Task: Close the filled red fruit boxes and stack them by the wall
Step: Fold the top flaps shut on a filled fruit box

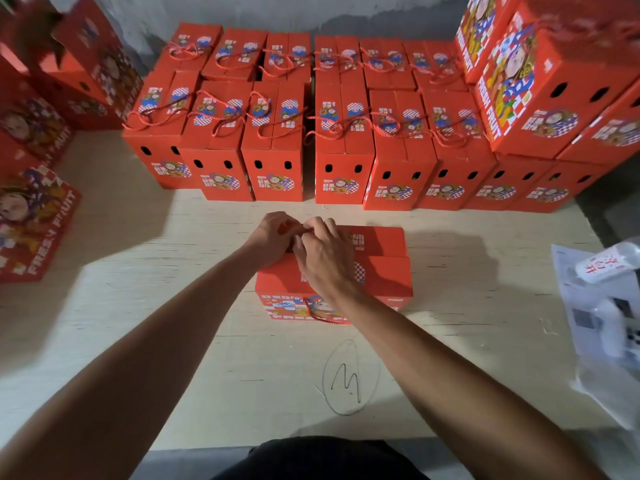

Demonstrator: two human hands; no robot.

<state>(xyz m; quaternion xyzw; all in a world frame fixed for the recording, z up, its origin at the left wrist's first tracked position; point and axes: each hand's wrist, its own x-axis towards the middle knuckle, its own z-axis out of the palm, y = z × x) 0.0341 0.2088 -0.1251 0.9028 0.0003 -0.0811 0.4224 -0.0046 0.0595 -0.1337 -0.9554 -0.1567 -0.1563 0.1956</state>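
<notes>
A red fruit box (381,268) stands on the pale board in front of me, its two top flaps folded down. My left hand (273,237) and my right hand (325,254) meet over the box's top at its left end, fingers curled and pinching something small at the flap seam; what they pinch is hidden. A red cord handle (322,315) hangs down the box's near face. Behind it, several closed red boxes (277,133) with cord handles stand in rows against the grey wall (311,12).
More red boxes are stacked higher at the right (540,84) and stand at the left (31,216). A plastic bag with white items (602,306) lies at the right edge. A pen scribble (346,375) marks the wooden board (173,306).
</notes>
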